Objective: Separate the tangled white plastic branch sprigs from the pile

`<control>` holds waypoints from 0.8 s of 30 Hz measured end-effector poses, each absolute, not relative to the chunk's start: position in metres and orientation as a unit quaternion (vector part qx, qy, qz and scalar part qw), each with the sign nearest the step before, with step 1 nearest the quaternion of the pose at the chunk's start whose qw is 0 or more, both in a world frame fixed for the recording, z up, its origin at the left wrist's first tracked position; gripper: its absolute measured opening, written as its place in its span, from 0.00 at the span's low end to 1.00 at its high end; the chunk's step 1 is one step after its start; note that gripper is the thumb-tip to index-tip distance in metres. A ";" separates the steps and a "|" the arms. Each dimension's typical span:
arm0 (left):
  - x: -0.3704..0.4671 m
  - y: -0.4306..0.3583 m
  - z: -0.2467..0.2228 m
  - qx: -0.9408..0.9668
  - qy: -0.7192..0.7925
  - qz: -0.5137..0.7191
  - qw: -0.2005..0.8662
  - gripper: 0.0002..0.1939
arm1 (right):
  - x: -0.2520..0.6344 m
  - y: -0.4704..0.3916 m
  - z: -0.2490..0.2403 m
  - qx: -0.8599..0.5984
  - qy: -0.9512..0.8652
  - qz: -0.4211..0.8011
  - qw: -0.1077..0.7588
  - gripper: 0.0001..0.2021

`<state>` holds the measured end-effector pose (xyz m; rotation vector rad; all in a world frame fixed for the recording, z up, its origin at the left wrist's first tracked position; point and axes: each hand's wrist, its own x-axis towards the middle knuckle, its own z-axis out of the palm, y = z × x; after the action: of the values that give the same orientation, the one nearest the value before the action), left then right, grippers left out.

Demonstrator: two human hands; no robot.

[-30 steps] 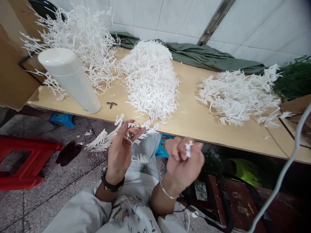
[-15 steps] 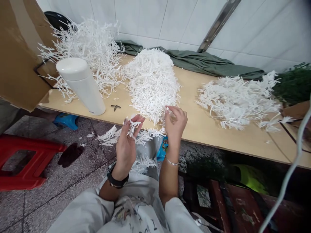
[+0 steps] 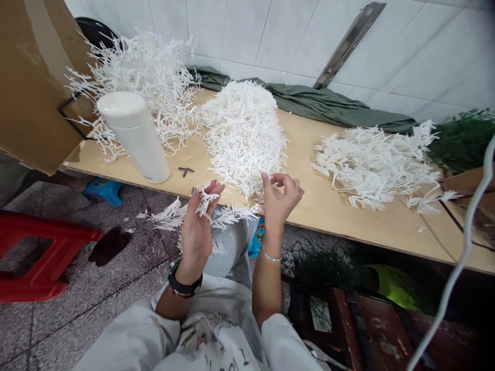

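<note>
My left hand (image 3: 198, 234), with a black watch at the wrist, grips white branching plastic sprigs (image 3: 235, 215) in front of the table edge. Their feathery ends stick out on both sides of the hand, over my lap. At the near right edge of the middle heap of white sprigs (image 3: 245, 139) is my right hand (image 3: 281, 200), wearing a thin bangle. Its thumb and index finger are pinched together against the heap. Whatever lies between those fingertips is too small to make out against the white.
A white bottle (image 3: 135, 139) stands left, beside a tangled white pile (image 3: 150, 85) and a cardboard box (image 3: 42, 87). Small dark pieces (image 3: 186, 171) lie near it. Another white pile (image 3: 375, 167) occupies the table's right side, near a hanging cable (image 3: 466, 242). A red stool (image 3: 46, 252) stands lower left.
My right hand has shifted slightly right, its fingers still at the heap's edge. My left hand has moved slightly left with the sprigs. The view has turned a little.
</note>
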<state>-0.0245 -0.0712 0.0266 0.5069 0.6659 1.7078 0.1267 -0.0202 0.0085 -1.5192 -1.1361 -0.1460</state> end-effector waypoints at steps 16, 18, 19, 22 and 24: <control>-0.028 -0.068 0.023 0.254 0.318 0.717 0.566 0.14 | 0.132 -0.031 0.006 -0.656 -0.481 -0.075 0.577 0.13; -0.026 -0.067 0.025 0.274 0.333 0.704 0.564 0.16 | 0.122 -0.048 0.013 -0.623 -0.480 -0.039 0.616 0.10; -0.025 -0.066 0.025 0.284 0.339 0.697 0.564 0.17 | 0.116 -0.058 0.016 -0.604 -0.493 -0.003 0.627 0.09; -0.023 -0.066 0.027 0.310 0.348 0.674 0.572 0.21 | 0.095 -0.085 0.025 -0.537 -0.566 0.131 0.611 0.08; -0.023 -0.068 0.026 0.324 0.343 0.660 0.585 0.24 | 0.082 -0.097 0.026 -0.507 -0.610 0.202 0.575 0.07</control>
<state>-0.0229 -0.0678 0.0264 0.7562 0.8000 1.5389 0.0818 -0.0968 0.0255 -1.1874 -1.4292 0.4725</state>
